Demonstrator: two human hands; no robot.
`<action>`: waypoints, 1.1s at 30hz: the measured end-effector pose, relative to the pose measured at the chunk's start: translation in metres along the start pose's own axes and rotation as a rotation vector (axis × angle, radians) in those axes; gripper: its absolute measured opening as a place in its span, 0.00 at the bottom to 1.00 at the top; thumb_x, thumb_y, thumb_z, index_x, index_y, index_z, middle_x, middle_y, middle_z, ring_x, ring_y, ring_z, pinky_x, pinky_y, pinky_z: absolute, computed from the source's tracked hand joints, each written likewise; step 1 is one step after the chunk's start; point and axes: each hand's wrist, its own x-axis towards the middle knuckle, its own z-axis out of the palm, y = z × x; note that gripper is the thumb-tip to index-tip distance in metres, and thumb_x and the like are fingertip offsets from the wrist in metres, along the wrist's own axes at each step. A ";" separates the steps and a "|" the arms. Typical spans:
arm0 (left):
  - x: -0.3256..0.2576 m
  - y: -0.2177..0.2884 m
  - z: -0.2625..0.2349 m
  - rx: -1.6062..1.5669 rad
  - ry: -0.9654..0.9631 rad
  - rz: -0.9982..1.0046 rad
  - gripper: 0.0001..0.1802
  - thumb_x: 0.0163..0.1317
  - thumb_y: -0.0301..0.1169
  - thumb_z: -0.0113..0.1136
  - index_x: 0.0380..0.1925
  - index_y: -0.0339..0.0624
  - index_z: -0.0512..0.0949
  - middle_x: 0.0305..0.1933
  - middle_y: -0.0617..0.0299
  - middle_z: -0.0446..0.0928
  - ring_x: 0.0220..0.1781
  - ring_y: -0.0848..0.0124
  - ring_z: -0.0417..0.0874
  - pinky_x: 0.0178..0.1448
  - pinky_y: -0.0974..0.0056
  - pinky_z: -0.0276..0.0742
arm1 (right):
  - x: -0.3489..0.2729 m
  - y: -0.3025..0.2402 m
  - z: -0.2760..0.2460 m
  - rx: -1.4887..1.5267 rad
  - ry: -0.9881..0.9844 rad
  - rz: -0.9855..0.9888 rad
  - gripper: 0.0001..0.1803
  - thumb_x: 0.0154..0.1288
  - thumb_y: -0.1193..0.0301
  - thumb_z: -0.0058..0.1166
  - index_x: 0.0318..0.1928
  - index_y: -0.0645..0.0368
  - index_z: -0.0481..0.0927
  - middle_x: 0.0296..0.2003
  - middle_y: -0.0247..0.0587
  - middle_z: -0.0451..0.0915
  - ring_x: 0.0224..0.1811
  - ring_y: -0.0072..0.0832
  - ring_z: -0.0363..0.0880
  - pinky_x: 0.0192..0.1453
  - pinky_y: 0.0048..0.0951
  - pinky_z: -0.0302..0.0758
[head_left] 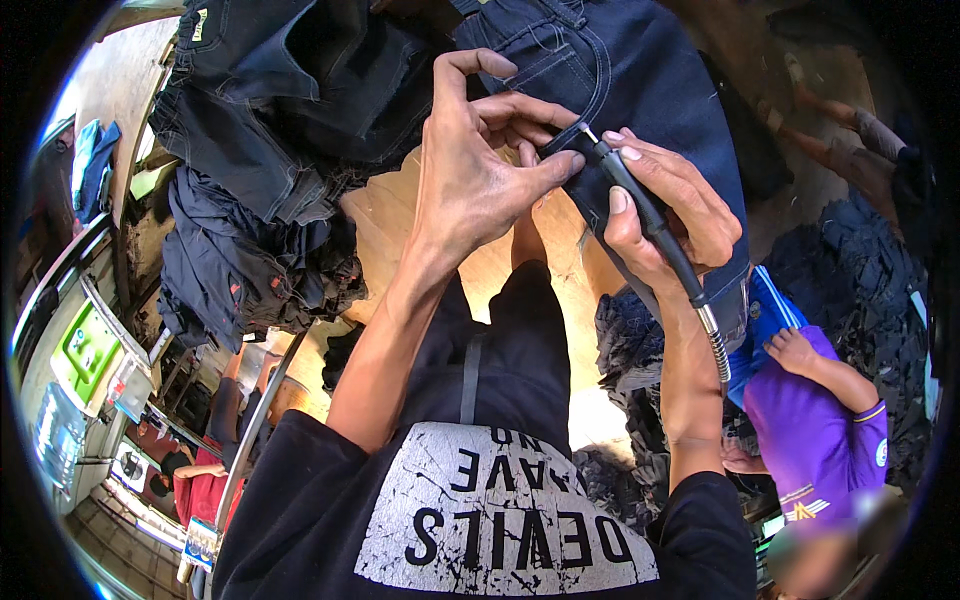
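My right hand point(685, 205) is wrapped round a black pen-shaped rotary tool point(662, 232), which has a spring-sleeved cable at its lower end. The tool's thin metal tip meets a stitched edge of dark blue denim trousers point(665, 90). That edge is pinched between the thumb and fingers of my left hand point(465, 175), with the index finger arched up and away. The trousers hang in front of me, with a curved, double-stitched seam and a pocket showing. Part of the cloth is hidden behind my fingers.
Dark garments point(300, 100) are heaped at the far left, with a folded pile point(240, 255) below them. At right, a person in a purple shirt point(810, 410) sits by dark cloth heaps point(850, 260). A green tray point(85, 350) stands at left, near a person in red point(205, 485).
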 end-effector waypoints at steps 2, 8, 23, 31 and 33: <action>0.000 -0.001 0.001 -0.036 -0.005 -0.010 0.47 0.53 0.16 0.84 0.64 0.41 0.58 0.48 0.40 0.89 0.43 0.68 0.92 0.44 0.72 0.87 | 0.000 0.000 0.000 -0.008 0.000 0.011 0.15 0.52 0.76 0.70 0.43 0.67 0.91 0.39 0.55 0.93 0.45 0.44 0.96 0.54 0.40 0.93; -0.002 -0.005 0.001 -0.061 -0.008 -0.012 0.47 0.54 0.16 0.83 0.64 0.42 0.57 0.50 0.39 0.89 0.43 0.69 0.92 0.46 0.73 0.86 | 0.000 -0.001 0.001 -0.002 0.020 0.036 0.16 0.53 0.76 0.69 0.44 0.67 0.91 0.39 0.55 0.93 0.45 0.44 0.96 0.54 0.40 0.93; -0.002 -0.001 0.004 -0.078 0.030 -0.044 0.45 0.53 0.18 0.83 0.61 0.43 0.58 0.50 0.45 0.91 0.38 0.74 0.89 0.43 0.75 0.81 | 0.001 0.006 0.002 0.082 0.022 0.044 0.15 0.55 0.76 0.68 0.44 0.69 0.90 0.39 0.58 0.92 0.49 0.49 0.95 0.61 0.49 0.90; -0.002 -0.004 0.007 -0.132 0.047 -0.046 0.45 0.53 0.19 0.84 0.61 0.44 0.58 0.49 0.47 0.91 0.37 0.77 0.86 0.41 0.76 0.79 | 0.000 0.009 0.001 0.099 0.031 0.070 0.18 0.53 0.77 0.68 0.46 0.69 0.90 0.42 0.59 0.92 0.50 0.48 0.95 0.60 0.47 0.91; -0.002 -0.006 0.006 -0.112 0.037 -0.019 0.46 0.54 0.20 0.86 0.62 0.46 0.59 0.51 0.47 0.91 0.35 0.82 0.83 0.39 0.78 0.75 | 0.000 0.008 0.001 0.102 0.031 0.077 0.18 0.53 0.78 0.68 0.47 0.69 0.90 0.42 0.59 0.92 0.50 0.48 0.95 0.60 0.46 0.91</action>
